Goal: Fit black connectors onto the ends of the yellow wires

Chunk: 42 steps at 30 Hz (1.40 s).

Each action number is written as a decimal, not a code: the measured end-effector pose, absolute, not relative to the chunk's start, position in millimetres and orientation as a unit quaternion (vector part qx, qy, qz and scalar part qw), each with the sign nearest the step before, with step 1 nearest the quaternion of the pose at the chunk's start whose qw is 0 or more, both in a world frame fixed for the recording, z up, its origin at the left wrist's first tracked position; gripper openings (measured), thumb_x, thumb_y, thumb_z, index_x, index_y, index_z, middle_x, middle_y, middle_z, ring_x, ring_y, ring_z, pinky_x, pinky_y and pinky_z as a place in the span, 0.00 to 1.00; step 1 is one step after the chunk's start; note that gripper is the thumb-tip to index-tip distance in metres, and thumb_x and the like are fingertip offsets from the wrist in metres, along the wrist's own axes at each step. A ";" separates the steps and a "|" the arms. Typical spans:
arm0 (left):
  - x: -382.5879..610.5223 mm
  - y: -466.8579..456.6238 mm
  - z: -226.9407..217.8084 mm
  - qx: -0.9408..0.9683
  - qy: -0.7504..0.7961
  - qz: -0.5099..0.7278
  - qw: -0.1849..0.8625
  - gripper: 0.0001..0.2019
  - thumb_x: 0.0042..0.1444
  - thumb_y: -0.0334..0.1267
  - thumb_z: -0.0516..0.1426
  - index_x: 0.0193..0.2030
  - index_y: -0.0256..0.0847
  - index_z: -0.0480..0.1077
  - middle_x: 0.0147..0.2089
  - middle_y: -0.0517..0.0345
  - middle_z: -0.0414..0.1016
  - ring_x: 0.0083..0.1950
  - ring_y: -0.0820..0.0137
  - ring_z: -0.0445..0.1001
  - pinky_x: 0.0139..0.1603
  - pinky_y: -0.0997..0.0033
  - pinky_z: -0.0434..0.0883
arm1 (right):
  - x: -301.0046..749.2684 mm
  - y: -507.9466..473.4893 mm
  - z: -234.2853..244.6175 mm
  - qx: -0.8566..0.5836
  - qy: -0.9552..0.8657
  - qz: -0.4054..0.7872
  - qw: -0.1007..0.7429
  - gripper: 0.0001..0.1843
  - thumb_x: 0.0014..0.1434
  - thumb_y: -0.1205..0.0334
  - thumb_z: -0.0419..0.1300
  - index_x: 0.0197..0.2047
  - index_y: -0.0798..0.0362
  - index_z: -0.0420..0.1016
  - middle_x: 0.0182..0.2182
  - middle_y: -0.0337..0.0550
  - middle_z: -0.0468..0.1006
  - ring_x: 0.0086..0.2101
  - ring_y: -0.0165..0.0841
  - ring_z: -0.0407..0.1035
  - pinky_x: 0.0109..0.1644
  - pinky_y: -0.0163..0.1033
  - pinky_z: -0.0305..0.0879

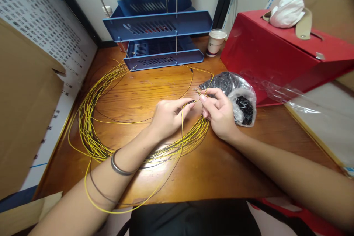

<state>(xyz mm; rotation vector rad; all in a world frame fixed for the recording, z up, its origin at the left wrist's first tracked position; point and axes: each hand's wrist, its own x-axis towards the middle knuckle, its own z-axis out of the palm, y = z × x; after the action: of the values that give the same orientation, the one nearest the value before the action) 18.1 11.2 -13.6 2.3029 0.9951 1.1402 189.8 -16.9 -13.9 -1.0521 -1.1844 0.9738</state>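
At the left edge of the frame stands a sheet of cardboard [27, 99], with a white board [33, 3] behind it in the upper left; its rows of dark characters are too small to read. Right of these, a big loose coil of yellow and black wire [87, 118] lies on the wooden table [155, 188], sweeping from the left side toward the middle. A blue rack [163, 57] fills the top centre.

The left hand [170, 116], a dark band [118, 164] on its forearm, is at the centre, thumb and forefinger pinching a small black piece [190, 102] on a strand of the wire. Just right of it, the right hand [219, 112] pinches wire between thumb and forefinger, other fingers curled; bare-looking tips [195, 90] show beside them.

The step in hand seems to be close fingertip work where the strand meets the black piece. The next move seems to call for two steady pinches and enough slack that the coil does not tug.

Above the right hand, a paper cup [214, 46] carries a dark mark and lettering too small to read. Beside that hand lies a clear bag [229, 81] of small black parts [245, 107]. A red box [254, 44] holding a tissue [289, 13] occupies the upper right; no writing shows on it.
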 end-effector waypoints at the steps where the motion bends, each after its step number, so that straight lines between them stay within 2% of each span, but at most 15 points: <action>1: 18.1 11.2 -13.7 0.821 0.356 0.404 0.192 0.12 0.66 0.39 0.58 0.46 0.37 0.82 0.35 0.53 0.86 0.27 0.73 0.79 0.32 0.76 0.71 | 189.6 -16.7 -13.7 -0.457 -0.510 0.419 0.597 0.15 0.60 0.49 0.67 0.39 0.51 0.70 0.14 0.27 0.66 0.17 0.25 0.59 0.22 0.32 0.54; 4: 17.7 11.5 -14.1 0.823 0.359 0.394 0.197 0.13 0.66 0.39 0.58 0.47 0.36 0.82 0.36 0.52 0.86 0.28 0.72 0.79 0.32 0.76 0.71 | 189.1 -16.2 -12.0 -0.465 -0.523 0.416 0.581 0.18 0.57 0.47 0.69 0.33 0.51 0.70 0.15 0.29 0.67 0.16 0.24 0.59 0.21 0.32 0.52; 9: 17.7 11.1 -13.8 0.825 0.358 0.391 0.197 0.13 0.67 0.39 0.57 0.48 0.36 0.82 0.36 0.53 0.86 0.26 0.73 0.78 0.30 0.75 0.69 | 189.6 -16.9 -9.9 -0.471 -0.537 0.418 0.562 0.21 0.55 0.45 0.70 0.30 0.53 0.71 0.16 0.31 0.68 0.17 0.23 0.58 0.21 0.32 0.51; 16: 18.3 10.3 -11.7 0.824 0.367 0.387 0.192 0.13 0.66 0.40 0.58 0.47 0.36 0.82 0.35 0.53 0.86 0.27 0.73 0.79 0.33 0.75 0.70 | 190.8 -17.0 -13.7 -0.456 -0.511 0.421 0.595 0.13 0.60 0.51 0.66 0.37 0.52 0.72 0.15 0.28 0.66 0.17 0.24 0.58 0.23 0.32 0.54; 23: 17.8 11.0 -12.8 0.822 0.369 0.388 0.195 0.13 0.66 0.40 0.58 0.47 0.37 0.82 0.35 0.53 0.86 0.25 0.73 0.77 0.30 0.76 0.69 | 188.7 -18.1 -9.7 -0.481 -0.539 0.406 0.559 0.17 0.56 0.48 0.70 0.30 0.52 0.72 0.17 0.32 0.70 0.18 0.24 0.60 0.22 0.33 0.54; 29: 18.2 10.7 -11.9 0.822 0.372 0.385 0.195 0.13 0.66 0.40 0.57 0.47 0.37 0.82 0.35 0.52 0.86 0.27 0.73 0.78 0.32 0.76 0.70 | 190.0 -18.5 -13.1 -0.467 -0.521 0.406 0.588 0.15 0.60 0.49 0.67 0.38 0.51 0.72 0.15 0.28 0.67 0.18 0.25 0.59 0.23 0.33 0.54; 32: 17.7 10.9 -12.2 0.821 0.373 0.383 0.199 0.13 0.66 0.40 0.57 0.47 0.36 0.82 0.35 0.52 0.86 0.28 0.72 0.79 0.33 0.75 0.71 | 189.4 -17.8 -13.3 -0.467 -0.509 0.407 0.598 0.16 0.59 0.49 0.68 0.35 0.51 0.71 0.15 0.29 0.67 0.17 0.24 0.59 0.23 0.32 0.54; 36: 17.3 11.4 -12.9 0.822 0.366 0.390 0.194 0.13 0.66 0.39 0.57 0.47 0.36 0.82 0.34 0.52 0.86 0.26 0.72 0.78 0.31 0.75 0.70 | 188.4 -17.3 -11.5 -0.480 -0.533 0.405 0.566 0.19 0.55 0.46 0.71 0.31 0.52 0.72 0.17 0.32 0.70 0.17 0.24 0.60 0.21 0.32 0.53; 42: 18.1 11.0 -12.8 0.819 0.376 0.386 0.197 0.13 0.66 0.40 0.57 0.47 0.37 0.82 0.36 0.52 0.86 0.29 0.71 0.80 0.34 0.75 0.72 | 189.5 -17.5 -12.9 -0.470 -0.520 0.404 0.588 0.16 0.60 0.48 0.67 0.37 0.51 0.72 0.15 0.28 0.67 0.17 0.25 0.59 0.23 0.32 0.54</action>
<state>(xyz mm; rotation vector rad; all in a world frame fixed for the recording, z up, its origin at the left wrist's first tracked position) 18.1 11.0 -12.8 2.2926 1.0534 1.0821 189.5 -17.5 -12.9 -1.0959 -1.2108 0.9414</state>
